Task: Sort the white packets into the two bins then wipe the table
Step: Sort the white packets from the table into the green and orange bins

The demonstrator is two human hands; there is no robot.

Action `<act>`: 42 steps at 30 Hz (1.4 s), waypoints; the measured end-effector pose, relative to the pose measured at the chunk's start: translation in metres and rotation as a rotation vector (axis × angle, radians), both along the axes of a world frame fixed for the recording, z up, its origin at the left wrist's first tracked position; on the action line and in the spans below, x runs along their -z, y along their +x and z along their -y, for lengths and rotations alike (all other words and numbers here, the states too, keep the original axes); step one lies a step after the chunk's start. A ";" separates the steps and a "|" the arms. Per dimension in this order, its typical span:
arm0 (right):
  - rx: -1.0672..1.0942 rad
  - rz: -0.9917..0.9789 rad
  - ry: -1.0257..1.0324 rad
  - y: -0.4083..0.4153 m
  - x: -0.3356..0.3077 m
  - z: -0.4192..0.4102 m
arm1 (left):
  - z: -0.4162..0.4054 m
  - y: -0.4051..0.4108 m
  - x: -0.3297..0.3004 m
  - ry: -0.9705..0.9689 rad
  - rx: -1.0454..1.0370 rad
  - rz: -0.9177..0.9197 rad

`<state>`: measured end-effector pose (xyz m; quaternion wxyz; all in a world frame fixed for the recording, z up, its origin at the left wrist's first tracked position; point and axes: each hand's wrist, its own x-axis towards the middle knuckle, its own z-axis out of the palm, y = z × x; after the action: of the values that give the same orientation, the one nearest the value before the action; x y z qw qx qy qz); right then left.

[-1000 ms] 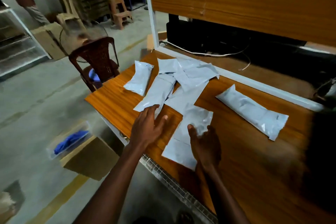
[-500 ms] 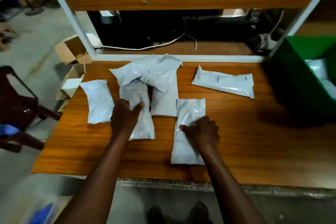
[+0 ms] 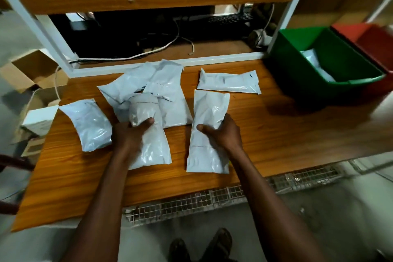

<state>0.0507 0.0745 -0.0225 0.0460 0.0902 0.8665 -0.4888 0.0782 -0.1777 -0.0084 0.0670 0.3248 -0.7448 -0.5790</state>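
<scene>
Here we grip one white packet per hand on the table [image 3: 276, 134]: left hand [image 3: 129, 134] clasps the left packet [image 3: 153, 147], right hand [image 3: 223, 134] the right packet [image 3: 209, 108], both lying lengthwise away from us.

White packets [image 3: 228, 82], faintly bluish and glossy, are seen on a table [image 3: 276, 132] of orange-brown wood grain (streaked lengthwise). A green bin [image 3: 297, 70] is flanked by a red bin [image 3: 370, 38], and the shelf frame [image 3: 38, 34] is painted white.
</scene>
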 end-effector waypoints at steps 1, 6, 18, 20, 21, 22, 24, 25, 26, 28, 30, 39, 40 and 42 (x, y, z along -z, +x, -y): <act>0.011 -0.022 -0.047 0.002 -0.001 -0.003 | -0.003 0.002 0.000 0.062 0.035 -0.041; 0.039 -0.045 -0.257 0.015 -0.009 -0.020 | -0.029 0.003 -0.007 0.126 0.287 -0.047; 0.288 -0.111 -0.303 0.075 -0.022 -0.152 | -0.173 0.004 -0.020 0.245 0.693 -0.078; 0.340 -0.120 -0.261 0.084 -0.024 -0.180 | -0.204 0.005 -0.020 0.223 0.747 -0.066; 0.364 -0.128 -0.254 0.087 -0.025 -0.196 | -0.220 0.005 -0.021 0.221 0.771 -0.060; 0.381 -0.132 -0.243 0.090 -0.026 -0.209 | -0.235 0.005 -0.022 0.225 0.784 -0.058; 0.414 -0.145 -0.219 0.098 -0.031 -0.241 | -0.271 0.006 -0.027 0.233 0.812 -0.065; 0.434 -0.148 -0.222 0.103 -0.033 -0.258 | -0.289 0.007 -0.030 0.234 0.828 -0.074; 0.452 -0.149 -0.225 0.107 -0.035 -0.275 | -0.308 0.008 -0.033 0.238 0.845 -0.088; 0.472 -0.148 -0.207 0.112 -0.037 -0.308 | -0.344 0.011 -0.038 0.239 0.884 -0.117; 0.488 -0.156 -0.198 0.115 -0.040 -0.342 | -0.381 0.011 -0.041 0.234 0.915 -0.135; 0.518 -0.208 -0.165 0.094 -0.058 -0.473 | -0.516 -0.021 -0.056 0.224 0.874 -0.173; 0.530 -0.206 -0.158 0.087 -0.061 -0.488 | -0.531 -0.029 -0.059 0.224 0.874 -0.176; 0.543 -0.198 -0.152 0.069 -0.064 -0.517 | -0.556 -0.045 -0.064 0.224 0.848 -0.188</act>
<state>0.1200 0.5916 0.0416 -0.1643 0.2669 0.7720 -0.5530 0.0332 0.3785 0.0553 -0.1447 -0.0582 -0.7354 -0.6594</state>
